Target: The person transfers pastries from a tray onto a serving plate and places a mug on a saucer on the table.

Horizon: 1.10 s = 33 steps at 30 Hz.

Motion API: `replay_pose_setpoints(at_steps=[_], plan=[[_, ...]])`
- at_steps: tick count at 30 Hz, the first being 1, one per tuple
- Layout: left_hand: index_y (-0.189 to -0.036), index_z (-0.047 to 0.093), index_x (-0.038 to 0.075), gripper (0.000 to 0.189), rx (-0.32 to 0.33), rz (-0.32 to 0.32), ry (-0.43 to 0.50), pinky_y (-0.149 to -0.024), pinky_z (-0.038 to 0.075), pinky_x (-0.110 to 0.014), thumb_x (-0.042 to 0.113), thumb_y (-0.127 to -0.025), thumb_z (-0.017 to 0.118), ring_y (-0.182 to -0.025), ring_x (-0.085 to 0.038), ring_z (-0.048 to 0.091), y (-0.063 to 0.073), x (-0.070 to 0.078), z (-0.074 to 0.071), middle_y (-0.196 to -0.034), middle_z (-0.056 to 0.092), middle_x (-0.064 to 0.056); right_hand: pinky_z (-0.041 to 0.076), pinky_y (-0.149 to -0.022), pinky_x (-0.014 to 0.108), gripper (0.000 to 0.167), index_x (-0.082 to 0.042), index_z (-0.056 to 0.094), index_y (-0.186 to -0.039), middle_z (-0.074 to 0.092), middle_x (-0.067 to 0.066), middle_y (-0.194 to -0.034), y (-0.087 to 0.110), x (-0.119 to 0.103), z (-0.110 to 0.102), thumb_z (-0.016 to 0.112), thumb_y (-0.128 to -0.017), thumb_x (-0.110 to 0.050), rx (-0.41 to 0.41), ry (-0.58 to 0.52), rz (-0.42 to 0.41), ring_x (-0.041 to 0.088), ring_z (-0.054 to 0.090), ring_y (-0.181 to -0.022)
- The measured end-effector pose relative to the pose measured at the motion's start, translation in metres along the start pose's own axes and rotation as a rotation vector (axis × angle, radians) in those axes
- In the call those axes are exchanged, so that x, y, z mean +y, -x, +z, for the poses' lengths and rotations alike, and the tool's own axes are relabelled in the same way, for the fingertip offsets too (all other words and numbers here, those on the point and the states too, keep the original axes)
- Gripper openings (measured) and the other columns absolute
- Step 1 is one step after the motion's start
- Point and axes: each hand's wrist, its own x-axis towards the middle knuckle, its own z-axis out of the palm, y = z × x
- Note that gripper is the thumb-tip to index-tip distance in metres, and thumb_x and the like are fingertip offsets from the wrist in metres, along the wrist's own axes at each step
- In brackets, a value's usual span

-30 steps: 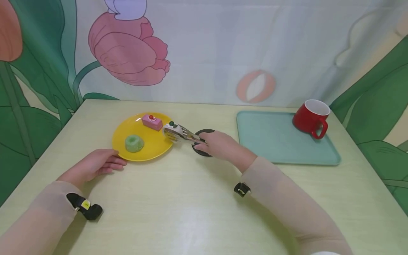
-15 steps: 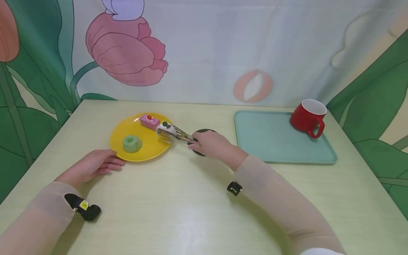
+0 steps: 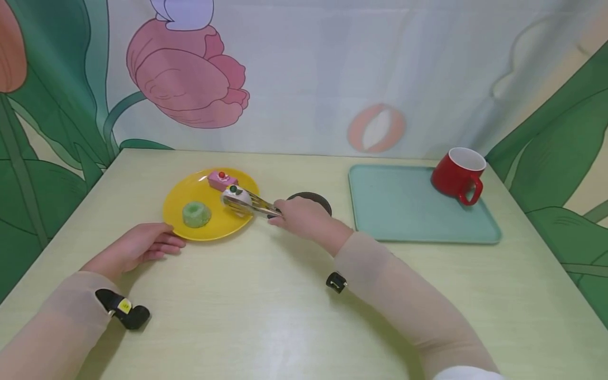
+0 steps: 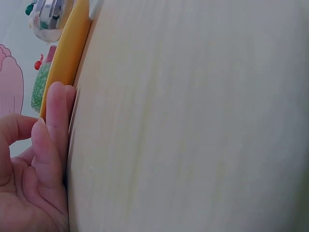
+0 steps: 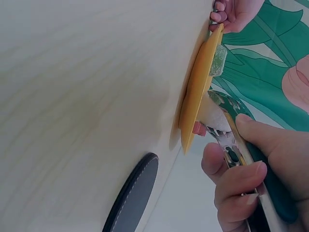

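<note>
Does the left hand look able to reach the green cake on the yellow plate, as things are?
Probably yes. The left hand pinches the yellow plate at its rim near the green cake, with nothing standing between; it likely must let go first.

The surface (image 3: 256,295) was pale yellowish, with a fine wood grain. A round yellow plate (image 3: 218,224) lay on it near the far left corner. A blue-green tray (image 3: 404,211) lay near the far right corner. Between these two, nearer to the plate, lay a flat dark coaster (image 3: 315,199).
</note>
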Motion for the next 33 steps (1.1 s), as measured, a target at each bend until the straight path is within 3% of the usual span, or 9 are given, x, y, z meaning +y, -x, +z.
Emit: replay_pose_setpoints(at_steps=[9, 24, 33], plan=[[-0.136, 0.034, -0.006, 0.052, -0.01, 0.0, 0.005, -0.071, 0.051, -0.021, 0.033, -0.101, 0.032, -0.084, -0.011, 0.065, -0.003, -0.002, 0.001, -0.095, 0.069, 0.003, 0.042, -0.054, 0.027, 0.039, -0.016, 0.055, -0.118, 0.057, -0.003, -0.08, -0.007, -0.011, 0.003, 0.049, -0.093, -0.046, -0.028, 0.006, 0.026, 0.014, 0.051, -0.067], [-0.135, 0.036, -0.006, 0.052, -0.014, 0.014, 0.005, -0.072, 0.051, -0.021, 0.034, -0.101, 0.032, -0.085, -0.012, 0.065, -0.002, -0.001, 0.002, -0.095, 0.069, 0.002, 0.044, -0.053, 0.029, 0.038, -0.016, 0.056, -0.115, 0.057, -0.001, -0.076, -0.014, -0.02, 0.011, 0.052, -0.092, -0.046, -0.003, 0.065, 0.048, 0.015, 0.052, -0.066], [-0.135, 0.034, -0.006, 0.052, -0.008, 0.003, 0.005, -0.072, 0.051, -0.021, 0.033, -0.101, 0.031, -0.086, -0.011, 0.065, -0.001, 0.0, 0.001, -0.095, 0.069, 0.002, 0.044, -0.051, 0.027, 0.041, -0.016, 0.054, -0.121, 0.056, -0.001, -0.075, -0.018, -0.029, 0.013, 0.052, -0.092, -0.046, -0.021, 0.084, 0.086, 0.015, 0.051, -0.065]])
